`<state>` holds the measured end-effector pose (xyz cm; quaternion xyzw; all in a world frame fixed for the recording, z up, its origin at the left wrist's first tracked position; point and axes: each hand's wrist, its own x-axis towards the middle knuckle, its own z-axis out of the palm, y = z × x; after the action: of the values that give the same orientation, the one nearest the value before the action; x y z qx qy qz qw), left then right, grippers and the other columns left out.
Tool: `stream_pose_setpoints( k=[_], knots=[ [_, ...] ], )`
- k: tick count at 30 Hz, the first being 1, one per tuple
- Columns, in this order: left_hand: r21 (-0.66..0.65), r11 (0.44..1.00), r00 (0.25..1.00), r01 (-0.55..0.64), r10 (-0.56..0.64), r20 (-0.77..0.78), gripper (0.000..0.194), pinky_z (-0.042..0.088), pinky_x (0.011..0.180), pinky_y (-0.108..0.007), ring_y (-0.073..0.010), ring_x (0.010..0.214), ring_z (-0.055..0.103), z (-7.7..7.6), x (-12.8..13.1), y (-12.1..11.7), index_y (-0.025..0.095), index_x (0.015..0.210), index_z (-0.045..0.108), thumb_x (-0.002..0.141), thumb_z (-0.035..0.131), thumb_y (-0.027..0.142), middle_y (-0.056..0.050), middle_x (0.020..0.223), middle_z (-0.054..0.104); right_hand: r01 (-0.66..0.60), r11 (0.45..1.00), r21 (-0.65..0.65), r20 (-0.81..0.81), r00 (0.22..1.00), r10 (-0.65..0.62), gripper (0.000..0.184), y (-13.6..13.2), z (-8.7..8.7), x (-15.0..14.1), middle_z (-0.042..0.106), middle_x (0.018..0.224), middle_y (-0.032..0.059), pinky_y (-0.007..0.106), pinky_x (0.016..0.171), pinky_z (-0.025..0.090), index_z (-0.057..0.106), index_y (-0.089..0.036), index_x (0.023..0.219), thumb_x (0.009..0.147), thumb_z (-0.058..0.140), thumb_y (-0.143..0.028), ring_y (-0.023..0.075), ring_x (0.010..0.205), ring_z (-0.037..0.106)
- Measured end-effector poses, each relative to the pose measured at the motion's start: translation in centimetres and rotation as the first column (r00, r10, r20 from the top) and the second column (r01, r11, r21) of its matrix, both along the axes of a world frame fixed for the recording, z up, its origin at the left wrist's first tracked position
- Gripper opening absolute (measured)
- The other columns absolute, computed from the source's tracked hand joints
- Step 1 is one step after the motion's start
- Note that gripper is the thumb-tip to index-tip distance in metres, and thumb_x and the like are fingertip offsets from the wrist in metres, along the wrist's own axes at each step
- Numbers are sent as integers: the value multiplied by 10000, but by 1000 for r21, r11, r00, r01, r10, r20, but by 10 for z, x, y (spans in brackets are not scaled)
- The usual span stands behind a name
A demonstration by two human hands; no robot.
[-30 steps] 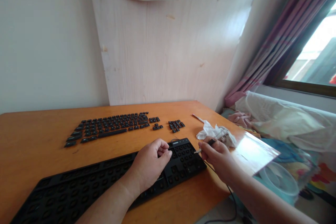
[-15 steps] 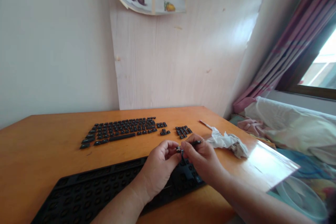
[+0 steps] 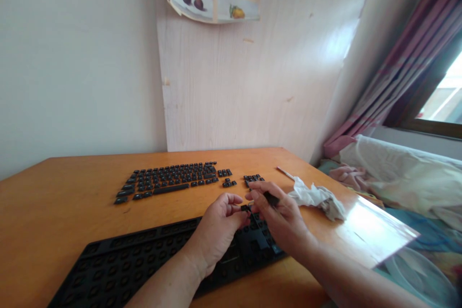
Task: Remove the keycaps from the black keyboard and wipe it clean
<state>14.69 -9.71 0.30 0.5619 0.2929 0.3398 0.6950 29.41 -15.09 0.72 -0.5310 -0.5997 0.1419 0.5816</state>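
Above the right half of a black keyboard [image 3: 151, 252] with its keycaps off, my two hands meet. My left hand [image 3: 222, 233] is closed, pinching a small black keycap [image 3: 245, 208] between thumb and fingertips. Wrapped round a slim black-handled tool [image 3: 271, 198], my right hand [image 3: 279, 214] brings the tool's thin end to the keycap. Fingers partly cover that end, so its exact kind is unclear. Loose keycaps [image 3: 173, 175] lie in keyboard order on the desk beyond, with a smaller cluster of keycaps [image 3: 252, 179] just behind my right hand.
Crumpled white tissue [image 3: 308, 195] and a thin stick [image 3: 285, 172] lie right of my hands on the wooden desk [image 3: 90, 187]. A shiny clear sheet [image 3: 371, 231] covers the desk's right edge. Beyond it are bedding [image 3: 404, 168] and a pale plastic tub [image 3: 415, 274].
My hands were apart a second ago; my right hand has moved left with the tool to the keycap in my left hand. The view has shifted, moving the desk rightward in frame.
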Motion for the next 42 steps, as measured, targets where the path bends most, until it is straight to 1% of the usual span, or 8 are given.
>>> stream_pose_setpoints(
  k=[2, 5, 9, 18, 25, 32, 37, 42],
  knots=[
    [-23, 1000, 1000, 5, -5, 15, 259, 471, 805, -294, -157, 804, 642, 0, 0, 1, 159, 985, 556, 766, 686, 203, -23, 812, 681, -10, 999, 39, 193, 981, 2, 167, 0, 0, 5, 658, 849, 41, 266, 680, 489, 640, -207, 1033, 933, 535, -290, 142, 732, 608],
    [-46, 999, 999, 20, -18, 44, 282, 475, 831, -307, -166, 830, 652, 0, 0, 2, 151, 1014, 544, 772, 681, 199, -48, 858, 693, -32, 998, 45, 473, 881, 7, 153, 0, -2, 14, 634, 863, 51, 281, 700, 481, 664, -222, 1018, 907, 559, -239, 158, 763, 601],
    [-65, 998, 998, 24, -21, 52, 292, 480, 842, -317, -168, 839, 657, 3, 0, 2, 154, 1034, 521, 776, 657, 156, -45, 879, 692, -19, 999, -27, 615, 788, 32, 217, -2, -3, 22, 607, 905, 53, 284, 711, 472, 653, -234, 1076, 873, 586, -199, 170, 800, 589],
    [-29, 999, 999, 34, -34, 1, 353, 464, 885, -346, -185, 878, 660, 1, -2, 1, 154, 1122, 502, 799, 638, 191, -61, 912, 702, -39, 998, -58, 652, 755, 68, 199, -2, 2, 28, 604, 879, 35, 261, 696, 454, 657, -236, 1027, 845, 608, -173, 159, 792, 584],
    [91, 990, 993, -104, 109, -55, 354, 426, 940, -356, -203, 964, 639, 0, -7, 8, 154, 1121, 560, 837, 621, 358, -84, 990, 694, 142, 990, 26, 630, 767, -126, 190, 28, 4, 82, 630, 867, 49, 277, 680, 453, 698, -229, 1003, 873, 595, -323, 160, 739, 591],
    [144, 975, 979, -170, 184, -88, 358, 442, 878, -332, -189, 903, 616, -2, -8, 13, 151, 1053, 601, 815, 635, 416, -65, 928, 669, 320, 943, -90, 752, 643, -146, 211, 53, -16, 129, 644, 915, 65, 288, 750, 435, 731, -237, 1008, 859, 597, -304, 189, 854, 589],
    [172, 972, 975, -160, 183, -125, 365, 450, 852, -338, -196, 892, 611, -3, -8, 12, 150, 1052, 597, 818, 627, 428, -63, 904, 662, 354, 917, -182, 747, 657, -106, 234, 54, -31, 132, 652, 926, 62, 272, 686, 426, 723, -235, 1044, 874, 573, -296, 170, 767, 593],
    [172, 971, 970, -164, 190, -149, 323, 445, 868, -336, -202, 910, 615, -1, -7, 12, 153, 997, 617, 802, 639, 410, -71, 933, 670, 336, 918, -210, 755, 652, -66, 255, 57, -35, 128, 649, 973, 65, 272, 720, 438, 715, -238, 1073, 890, 542, -283, 180, 826, 615]
  ],
)
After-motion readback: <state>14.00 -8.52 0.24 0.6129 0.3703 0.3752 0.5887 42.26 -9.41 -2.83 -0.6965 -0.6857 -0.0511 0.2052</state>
